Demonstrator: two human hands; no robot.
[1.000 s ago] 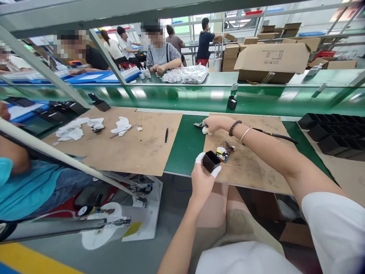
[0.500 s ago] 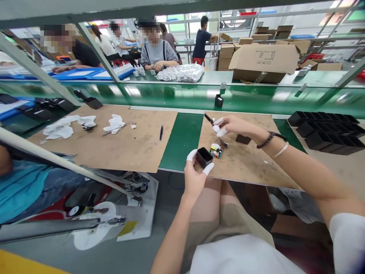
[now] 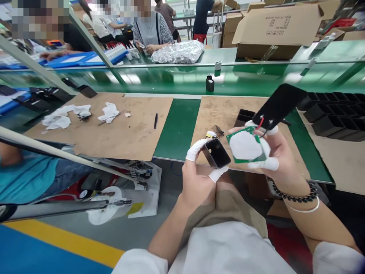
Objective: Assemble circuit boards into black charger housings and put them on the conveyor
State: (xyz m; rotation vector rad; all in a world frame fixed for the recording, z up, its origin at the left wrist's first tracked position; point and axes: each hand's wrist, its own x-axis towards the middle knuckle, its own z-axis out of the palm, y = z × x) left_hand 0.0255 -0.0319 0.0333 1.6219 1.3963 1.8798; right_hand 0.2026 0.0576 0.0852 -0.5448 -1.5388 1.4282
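Note:
White finger cots cover several of my fingertips. My left hand (image 3: 198, 173) grips a black open-topped plastic case (image 3: 217, 153) by its sides, tilted so the hollow inside faces me. In my right hand (image 3: 278, 156), just beside it, is a green circuit board (image 3: 246, 146) with a white pad on its face. Red and dark wires join the board to a black flat panel (image 3: 279, 105) that sticks up above my fingers. Behind the case, small electronic parts (image 3: 213, 134) lie on the cardboard. Another black case (image 3: 244, 117) stands partly hidden behind the board.
Rows of black cases (image 3: 336, 114) stand at the right. A pen (image 3: 156, 120) and white crumpled pieces (image 3: 108, 113) lie on the left cardboard (image 3: 134, 140). A small black unit (image 3: 210, 83) sits on the green belt (image 3: 171, 82). Co-workers sit beyond it, and another person is at my left.
My right hand has come back towards me, now with the circuit board and wired panel raised beside the case. My left hand still holds the case, now nearer. The view has tilted down.

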